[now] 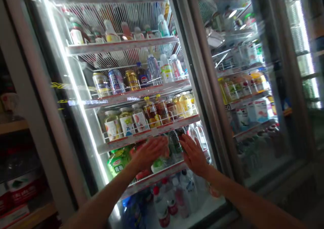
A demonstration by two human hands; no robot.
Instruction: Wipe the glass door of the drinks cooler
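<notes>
1. Two hands of ours are up at the drinks cooler [149, 132], both in front of the second-lowest shelf!
2. Our left hand [152, 150] is blurred, fingers outstretched and close together, level with a green-labelled pack [158, 165]; whether it touches anything, we cannot tell.
3. Our right hand [194, 154] is unclenched, fingers long and slightly spread, fingertips right by a dark bottle [176, 141] on that shelf; contact, again, we cannot call.
4. On to the labels: we spot the Pepsi logo on one blue bottle [143, 76], two shelves above our hands. Chinese characters mark a green package [118, 163] at left, too blurred for us to read surely.
5. Now the count! Three cans [116, 81] stand left of that Pepsi.
6. One shelf down, we get three pale-capped bottles [126, 121] at left, then two yellow-capped bottles [151, 112].
7. Down at the bottom, two red-capped bottles [161, 207].
</notes>
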